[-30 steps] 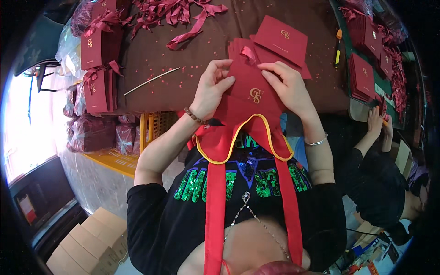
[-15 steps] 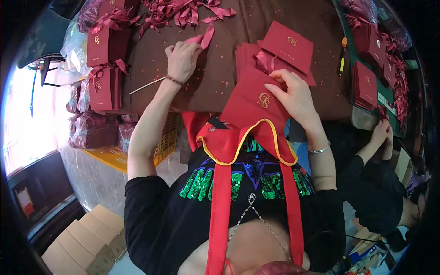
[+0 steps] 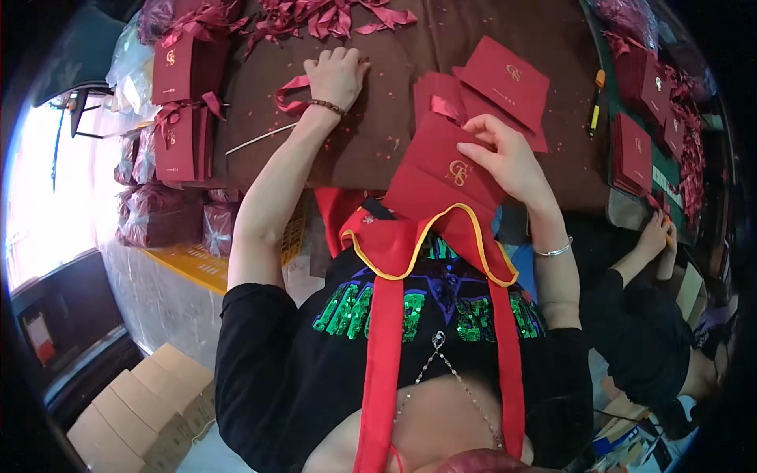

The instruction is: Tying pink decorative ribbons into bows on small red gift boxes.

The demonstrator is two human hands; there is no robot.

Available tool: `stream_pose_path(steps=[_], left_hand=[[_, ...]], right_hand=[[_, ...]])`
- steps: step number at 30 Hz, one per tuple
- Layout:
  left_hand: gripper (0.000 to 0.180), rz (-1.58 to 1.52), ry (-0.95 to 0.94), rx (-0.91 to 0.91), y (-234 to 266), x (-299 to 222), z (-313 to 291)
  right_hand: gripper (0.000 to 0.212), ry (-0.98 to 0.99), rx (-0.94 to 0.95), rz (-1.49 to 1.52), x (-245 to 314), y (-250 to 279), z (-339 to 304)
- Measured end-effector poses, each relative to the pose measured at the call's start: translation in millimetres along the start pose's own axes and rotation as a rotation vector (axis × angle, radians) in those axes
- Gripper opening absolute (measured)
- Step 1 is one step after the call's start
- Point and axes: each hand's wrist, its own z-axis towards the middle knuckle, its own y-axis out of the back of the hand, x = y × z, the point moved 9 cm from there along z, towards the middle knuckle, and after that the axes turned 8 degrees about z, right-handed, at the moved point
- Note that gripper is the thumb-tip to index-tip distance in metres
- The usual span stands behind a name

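My left hand point(image 3: 337, 79) is over the brown-covered table, palm down with its fingers curled. A dark red ribbon point(image 3: 289, 96) loops out from beneath it, beside my beaded wrist; the fingertips are hidden from above. My right hand point(image 3: 509, 158) grips the right side of a flat dark red paper gift bag point(image 3: 422, 173) with gold lettering, its thumb on the front. The bag lies tilted over the table's near edge, against my red apron. A ribbon point(image 3: 448, 106) shows at its far end, by more flat red bags point(image 3: 505, 79).
A thin pale stick point(image 3: 260, 138) lies left of centre. Loose ribbons point(image 3: 331, 17) are heaped at the far side. Red bags point(image 3: 177, 146) stand at the left. A yellow-black cutter point(image 3: 596, 102) lies at the right, near a co-worker's hands point(image 3: 658, 236) and further bags point(image 3: 631, 154).
My left hand has moved right and slightly away from me, turning palm down. The ribbon that stuck out beyond its fingers now trails to its left. My right hand keeps hold of the bag.
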Motion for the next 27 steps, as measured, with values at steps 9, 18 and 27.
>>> stream_pose_path(steps=[9, 18, 27], left_hand=[[0.018, -0.779, -0.038, 0.130, 67, -31, -29], [0.010, -0.678, -0.130, 0.149, 114, -96, -52], [0.006, -0.434, -0.268, -0.013, 131, -113, -52]], right_hand=[[0.038, -0.045, 0.030, 0.027, -3, 3, 2], [0.035, 0.079, -0.007, -0.015, 9, 2, -1], [0.031, 0.081, -0.051, -0.148, 25, 2, -6]])
